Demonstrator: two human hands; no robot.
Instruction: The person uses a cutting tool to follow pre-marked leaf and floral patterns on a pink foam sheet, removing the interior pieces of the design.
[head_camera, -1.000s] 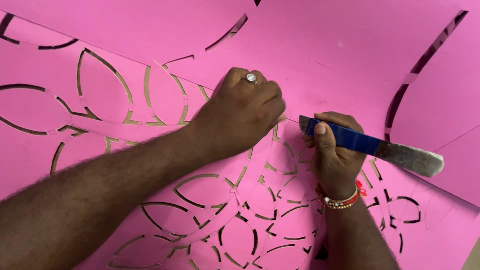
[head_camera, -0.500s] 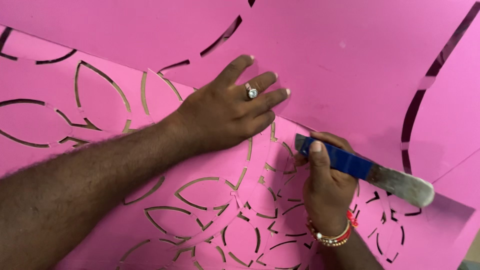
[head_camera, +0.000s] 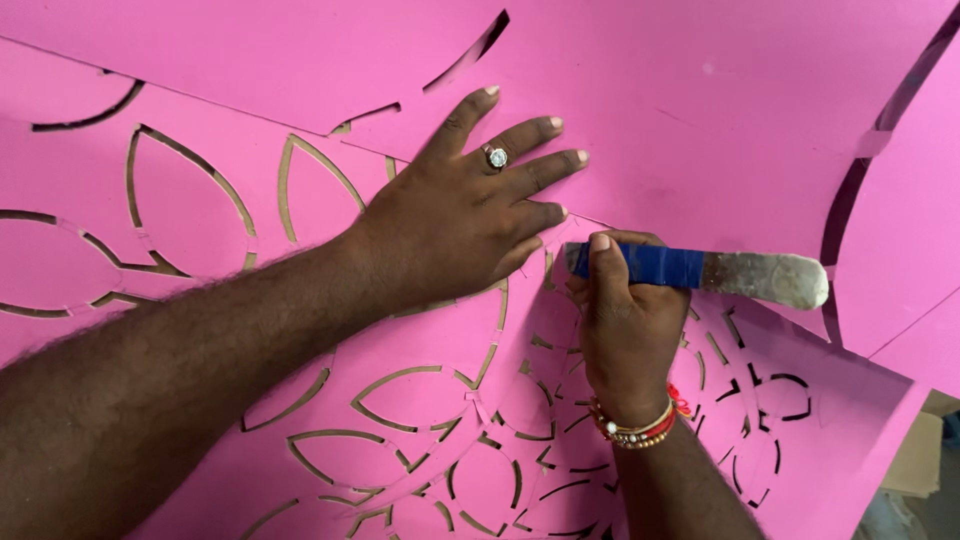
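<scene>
Pink sheet material (head_camera: 720, 110) is filling nearly the whole head view, so walls, windows and furniture are not showing. Light is falling evenly from above and casting only soft, short shadows. At the 4 o'clock corner, past the sheet edge, a tan cardboard-like surface (head_camera: 915, 455) is showing, with a darker grey patch of floor (head_camera: 940, 510) lying just below it. Dark gaps are opening between overlapping sheets at 2 o'clock.
</scene>
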